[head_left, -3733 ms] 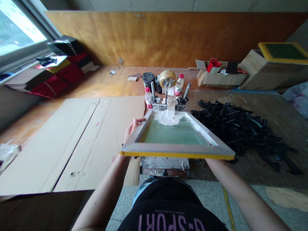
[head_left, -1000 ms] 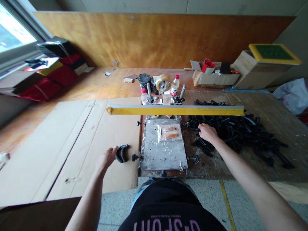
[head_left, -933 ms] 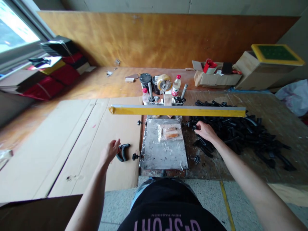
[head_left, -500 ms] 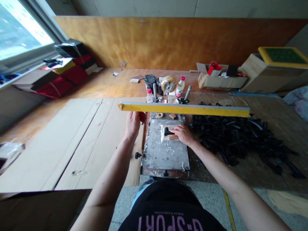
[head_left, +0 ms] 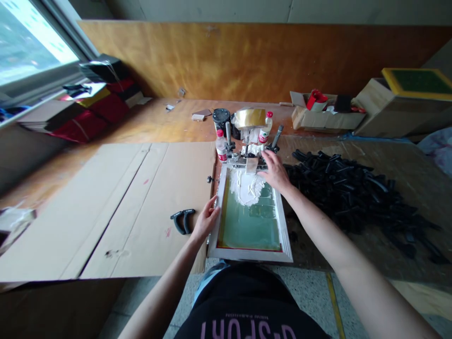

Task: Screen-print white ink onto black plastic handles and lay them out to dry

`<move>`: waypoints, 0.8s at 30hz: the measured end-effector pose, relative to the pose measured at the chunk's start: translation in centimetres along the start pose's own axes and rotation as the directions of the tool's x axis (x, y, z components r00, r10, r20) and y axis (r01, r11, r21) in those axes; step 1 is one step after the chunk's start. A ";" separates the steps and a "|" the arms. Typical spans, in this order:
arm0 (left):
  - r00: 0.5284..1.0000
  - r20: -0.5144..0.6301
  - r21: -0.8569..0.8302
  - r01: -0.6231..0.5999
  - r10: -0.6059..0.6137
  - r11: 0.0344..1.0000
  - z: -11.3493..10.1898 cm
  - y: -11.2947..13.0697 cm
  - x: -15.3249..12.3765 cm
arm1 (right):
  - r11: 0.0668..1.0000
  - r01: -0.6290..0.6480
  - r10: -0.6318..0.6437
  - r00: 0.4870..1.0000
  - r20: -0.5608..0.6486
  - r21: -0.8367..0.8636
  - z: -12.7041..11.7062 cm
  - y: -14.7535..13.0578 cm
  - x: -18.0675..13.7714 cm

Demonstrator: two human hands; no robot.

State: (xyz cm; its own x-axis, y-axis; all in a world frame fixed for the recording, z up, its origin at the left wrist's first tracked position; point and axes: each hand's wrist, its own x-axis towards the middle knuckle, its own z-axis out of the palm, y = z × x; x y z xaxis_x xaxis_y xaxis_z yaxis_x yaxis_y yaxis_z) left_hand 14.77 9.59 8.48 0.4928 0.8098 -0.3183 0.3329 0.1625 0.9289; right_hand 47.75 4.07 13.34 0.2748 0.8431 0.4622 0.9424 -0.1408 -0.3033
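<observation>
A screen printing frame (head_left: 287, 230) lies flat in front of me, its greenish mesh (head_left: 247, 230) carrying a smear of white paste (head_left: 247, 188) near the far end. My left hand (head_left: 205, 220) is at the frame's left edge, fingertips touching it, with the underside of the grip hidden. At the far end, my right hand (head_left: 275, 172) reaches in from the right with fingers apart, close beside a pale squeegee block (head_left: 251, 165) in the clamp. Two curved black plastic handles (head_left: 182, 220) rest on cardboard left of my left hand.
Right of the frame spreads a heap of black handles (head_left: 339, 188). A roll of tape (head_left: 250, 117), bottles (head_left: 221, 145) and a black tub (head_left: 221, 118) stand behind the clamp. Cardboard (head_left: 141, 212) covers the left side. An open carton (head_left: 321, 117) sits at the back right.
The frame has swung down from raised to flat, covering the metal plate and the black handle on it. My left hand came down and nearer; my right hand moved from the handle to the far end.
</observation>
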 end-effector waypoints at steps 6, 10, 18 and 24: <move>1.000 0.009 0.059 0.021 -0.021 0.998 0.5 -2.1 1.1 | 0.995 0.072 -0.042 0.934 0.355 -0.070 3.0 -4.5 -0.8; 0.999 0.026 0.042 0.021 -0.022 0.999 0.4 -2.2 1.2 | 0.934 0.352 -0.344 0.833 0.434 0.063 0.8 -4.7 -4.0; 0.998 0.017 -0.012 0.056 -0.056 0.998 0.4 -0.9 0.5 | 0.951 0.295 -0.310 0.902 0.301 0.094 0.6 -4.6 -4.4; 0.996 0.030 -0.089 0.090 -0.088 0.992 0.2 0.4 0.1 | 0.922 0.340 -0.382 0.874 0.299 0.184 0.8 -4.9 -6.0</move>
State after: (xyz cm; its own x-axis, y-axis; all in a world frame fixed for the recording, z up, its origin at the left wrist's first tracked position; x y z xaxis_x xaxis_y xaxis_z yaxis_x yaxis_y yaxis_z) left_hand 15.12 9.66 8.73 0.4852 0.7755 -0.4040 0.3032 0.2842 0.9096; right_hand 41.30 0.15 11.38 -0.1772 0.9463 0.2706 0.9276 0.2524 -0.2754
